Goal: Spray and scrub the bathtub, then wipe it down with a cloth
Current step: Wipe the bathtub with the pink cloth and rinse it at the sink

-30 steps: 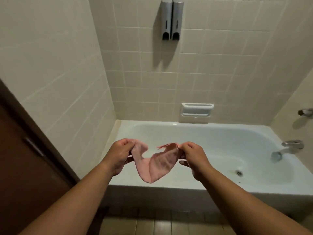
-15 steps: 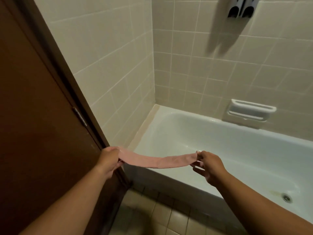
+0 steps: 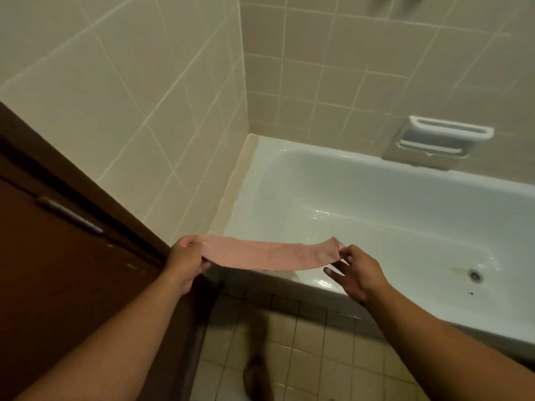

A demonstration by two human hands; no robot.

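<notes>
A pink cloth (image 3: 270,254) is stretched flat between my two hands, just above the near left corner of the white bathtub (image 3: 362,204). My left hand (image 3: 186,260) grips its left end near the door frame. My right hand (image 3: 357,272) pinches the right end between thumb and forefinger, other fingers spread, over the tub's front rim. The tub's inside looks wet and glossy, with a drain (image 3: 474,275) at the right. No spray bottle or scrubber is in view.
A dark brown door (image 3: 58,270) with a hinge stands at the left. Beige tiled walls enclose the tub's left end and back. A white soap dish (image 3: 443,140) is set in the back wall. Tiled floor (image 3: 304,357) lies below the tub front.
The cloth went from hanging slack between my hands to pulled out flat. The view swung left and down toward the tub's left corner and door.
</notes>
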